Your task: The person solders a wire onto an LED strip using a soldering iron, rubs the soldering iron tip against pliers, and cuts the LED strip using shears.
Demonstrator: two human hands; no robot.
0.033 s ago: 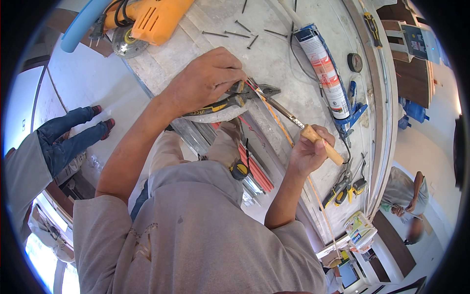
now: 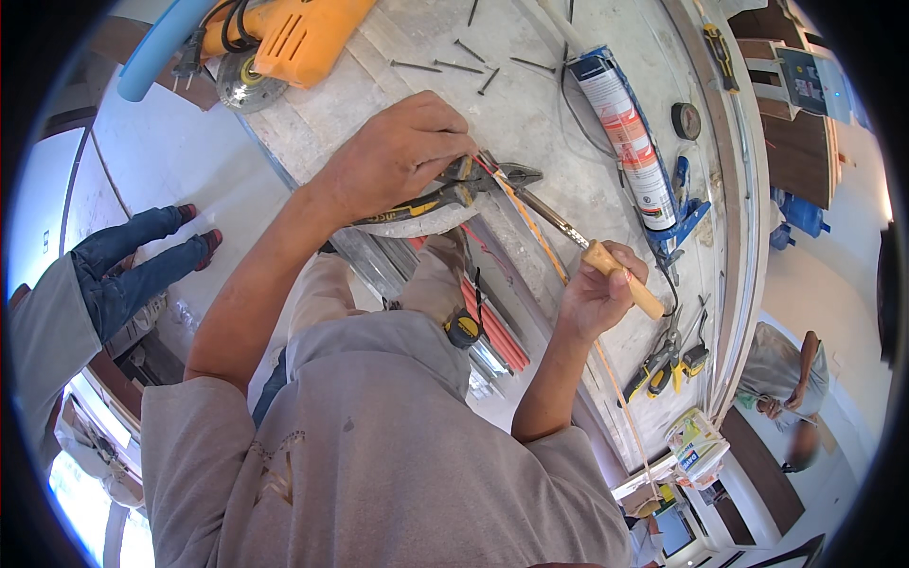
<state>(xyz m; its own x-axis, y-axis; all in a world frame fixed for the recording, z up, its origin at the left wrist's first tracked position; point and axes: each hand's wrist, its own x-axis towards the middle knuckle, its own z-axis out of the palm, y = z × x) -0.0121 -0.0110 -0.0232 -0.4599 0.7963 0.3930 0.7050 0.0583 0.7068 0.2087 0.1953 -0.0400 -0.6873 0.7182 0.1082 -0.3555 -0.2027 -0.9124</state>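
My right hand [image 2: 597, 298] is closed around the wooden handle [image 2: 639, 293] of a soldering iron, whose metal shaft [image 2: 568, 227] angles up-left. At its tip, my left hand [image 2: 398, 151] pinches what looks like thin red wire [image 2: 481, 163]. Black-and-yellow pliers [image 2: 519, 175] lie beneath the joint on the worn work surface [image 2: 312, 133]. A narrow pale-orange strip [image 2: 540, 244] runs diagonally beside the iron. A caulking gun with a white-and-red tube [image 2: 620, 128] lies beyond my right hand.
An orange power tool [image 2: 303, 38], scattered screws [image 2: 459, 64], black tape [image 2: 686, 120], cutters [image 2: 658, 369] and a white tub [image 2: 699, 445] share the bench. A measuring tape [image 2: 462, 328] hangs at my waist. Other people stand left [image 2: 133, 256] and right [image 2: 786, 379].
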